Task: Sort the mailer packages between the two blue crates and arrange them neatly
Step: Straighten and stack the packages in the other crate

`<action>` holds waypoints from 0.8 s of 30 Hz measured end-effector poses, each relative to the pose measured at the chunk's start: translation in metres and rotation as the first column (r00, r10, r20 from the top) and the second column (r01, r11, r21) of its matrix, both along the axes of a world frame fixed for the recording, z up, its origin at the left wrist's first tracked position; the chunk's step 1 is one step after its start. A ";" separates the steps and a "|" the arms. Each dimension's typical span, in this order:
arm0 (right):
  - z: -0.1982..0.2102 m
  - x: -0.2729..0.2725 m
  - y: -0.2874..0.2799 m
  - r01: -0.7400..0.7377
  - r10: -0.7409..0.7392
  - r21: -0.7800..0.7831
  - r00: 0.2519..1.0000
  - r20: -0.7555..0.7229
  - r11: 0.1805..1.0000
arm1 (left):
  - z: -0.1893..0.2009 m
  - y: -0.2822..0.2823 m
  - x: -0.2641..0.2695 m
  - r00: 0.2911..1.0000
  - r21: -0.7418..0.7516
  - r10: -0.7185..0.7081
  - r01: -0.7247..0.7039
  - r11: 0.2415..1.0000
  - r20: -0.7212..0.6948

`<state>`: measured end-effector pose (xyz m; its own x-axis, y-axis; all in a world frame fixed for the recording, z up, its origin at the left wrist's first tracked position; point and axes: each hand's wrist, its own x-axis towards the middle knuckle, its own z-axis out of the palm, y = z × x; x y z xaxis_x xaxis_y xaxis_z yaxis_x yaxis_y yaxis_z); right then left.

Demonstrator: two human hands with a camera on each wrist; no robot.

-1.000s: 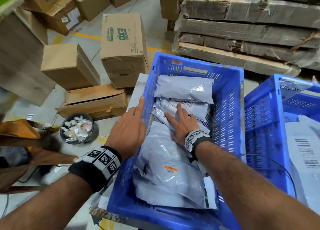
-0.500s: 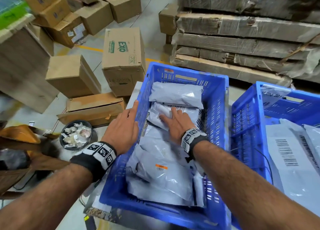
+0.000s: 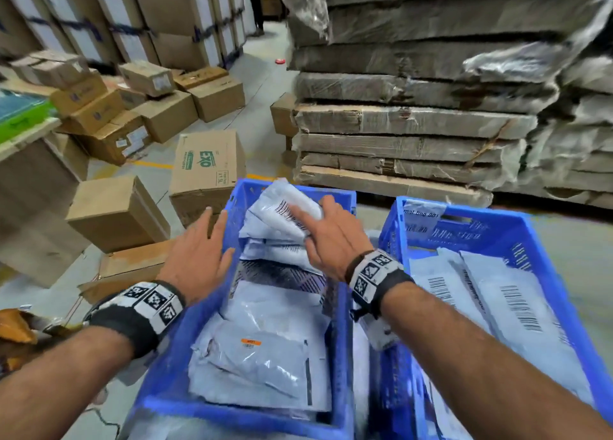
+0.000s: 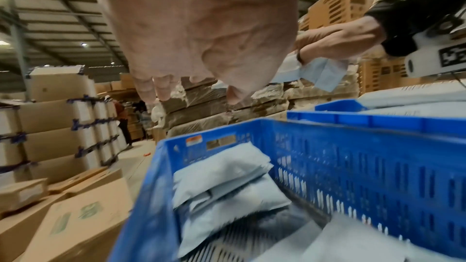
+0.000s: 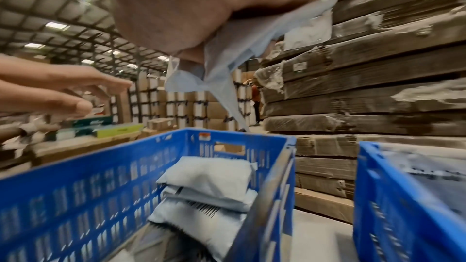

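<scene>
Right hand (image 3: pixel 335 237) raised above the far end of the left blue crate (image 3: pixel 185 366), fingers curled round a grey mailer package (image 3: pixel 282 212), barcode side up, lifted clear of the stack beneath; from the right wrist view, same package (image 5: pixel 242 47) hanging crumpled from the closed grip, well above the crate rim. Left hand (image 3: pixel 199 257) to the left of the right one, spread flat with fingers straight, hovering over the crate's left wall, holding nothing; from the left wrist view, fingertips (image 4: pixel 161 89) pointing away, apart from the rim below.

Under the right hand, more grey mailers (image 3: pixel 265 356) lying in the left crate: a few stacked against the far wall, larger ones, one with an orange sticker, nearer the wrists, bare slotted floor showing between. Just right of the right wrist, second blue crate (image 3: pixel 497 220), set beside the first, with flat barcoded mailers (image 3: pixel 517 310) inside.

Beyond the left hand, cardboard boxes (image 3: pixel 209 171) on a warehouse floor. Beyond the right hand, a tall stack of plastic-wrapped flattened cardboard (image 3: pixel 414 121).
</scene>
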<state>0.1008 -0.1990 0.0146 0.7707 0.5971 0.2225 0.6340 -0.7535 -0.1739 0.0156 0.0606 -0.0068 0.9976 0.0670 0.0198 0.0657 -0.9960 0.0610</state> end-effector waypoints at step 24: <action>-0.041 -0.095 -0.263 0.405 -0.432 -0.161 0.778 -0.457 0.900 | -0.063 -0.330 -0.034 0.893 -0.193 -0.377 0.336 0.922 -0.244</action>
